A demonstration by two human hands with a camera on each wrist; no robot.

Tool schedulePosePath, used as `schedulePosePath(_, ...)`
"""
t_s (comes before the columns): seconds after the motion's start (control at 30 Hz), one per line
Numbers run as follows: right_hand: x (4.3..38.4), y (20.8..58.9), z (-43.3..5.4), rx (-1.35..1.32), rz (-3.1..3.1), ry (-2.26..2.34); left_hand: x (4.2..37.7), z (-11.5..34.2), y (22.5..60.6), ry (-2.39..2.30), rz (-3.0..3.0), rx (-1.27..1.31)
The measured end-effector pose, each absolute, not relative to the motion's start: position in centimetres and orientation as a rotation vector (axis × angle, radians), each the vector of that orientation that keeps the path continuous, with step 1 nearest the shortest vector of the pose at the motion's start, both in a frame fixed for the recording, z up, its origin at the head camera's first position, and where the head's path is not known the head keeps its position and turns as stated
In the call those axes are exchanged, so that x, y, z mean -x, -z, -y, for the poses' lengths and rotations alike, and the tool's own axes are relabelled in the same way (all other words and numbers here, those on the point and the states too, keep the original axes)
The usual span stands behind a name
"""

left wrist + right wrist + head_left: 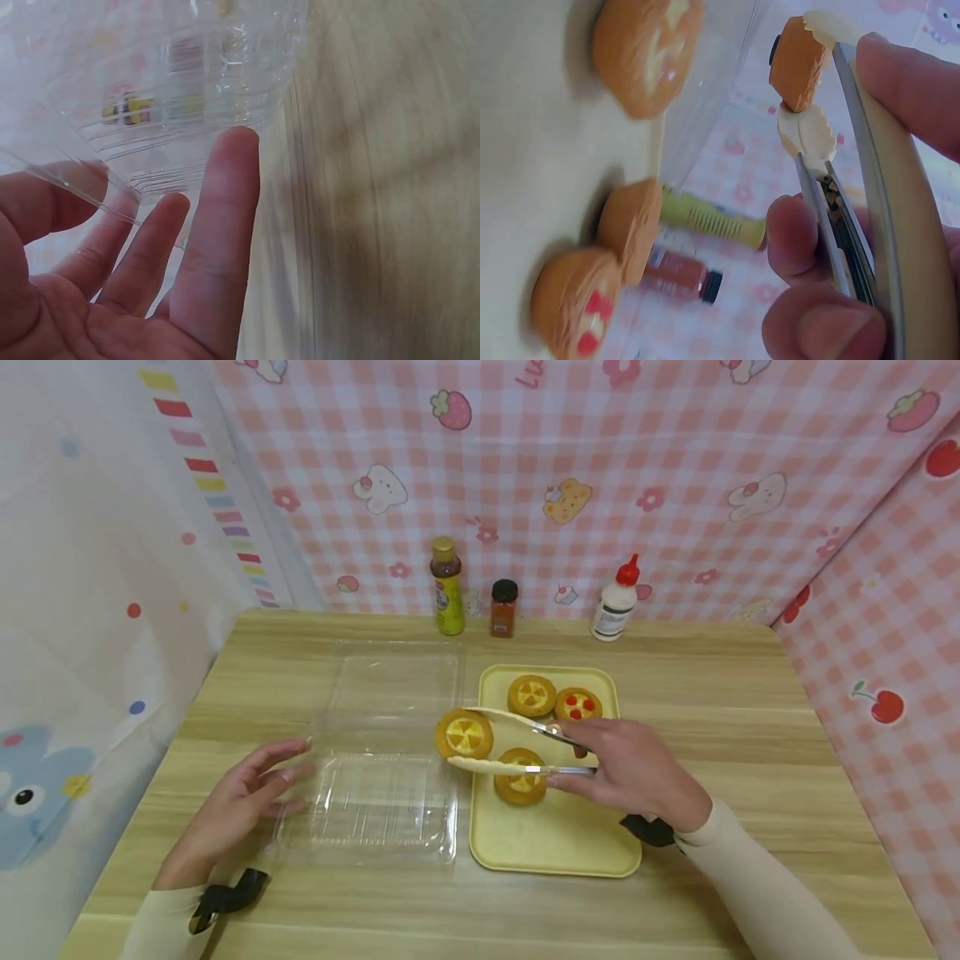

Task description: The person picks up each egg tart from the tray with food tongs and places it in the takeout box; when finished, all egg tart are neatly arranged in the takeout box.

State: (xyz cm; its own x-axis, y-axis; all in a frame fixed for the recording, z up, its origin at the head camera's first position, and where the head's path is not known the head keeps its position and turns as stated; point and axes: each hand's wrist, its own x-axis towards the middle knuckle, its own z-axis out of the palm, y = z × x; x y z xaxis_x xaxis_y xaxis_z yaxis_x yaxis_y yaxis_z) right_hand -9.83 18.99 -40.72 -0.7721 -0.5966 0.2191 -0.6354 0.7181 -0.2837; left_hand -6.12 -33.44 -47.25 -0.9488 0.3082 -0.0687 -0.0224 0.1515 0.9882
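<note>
My right hand [637,768] grips a pair of tongs [889,202] with metal arms and cream scalloped tips. Between those tips a toy tart [464,735] with yellow wedges on top is held up, over the gap between the tray and the clear plastic container [382,797]. On the yellow tray [558,847] lie a second wedge-topped tart [532,695], a tart with red dots [578,704] and another tart [521,787] partly hidden under the tongs. My left hand [243,797] is at the container's left edge, fingers [217,240] loosely extended against the plastic.
Behind the tray stand a yellow-labelled bottle [449,593], a small black-capped jar [504,610] and a white bottle with a red nozzle [617,602]. The container's lid [397,681] lies open toward the back. Patterned cloth [487,493] hangs behind the wooden table.
</note>
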Motion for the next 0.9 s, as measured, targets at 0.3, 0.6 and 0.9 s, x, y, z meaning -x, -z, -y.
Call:
schedulePosePath(0.3,10.4,41.3,-14.5,-1.138,2.824,-0.551,6.4,33.0,47.1,-1.854,-2.199,-0.272)
schedulePosePath(0.6,10.7,41.9,-10.4,-1.271,2.812,-0.466,6.2,33.0,47.1,-1.857,-2.183,-0.255)
schedulePosePath(0.9,10.8,41.7,-6.8,-1.38,2.777,-0.335,6.3,32.9,46.8,-1.819,-2.206,-0.24)
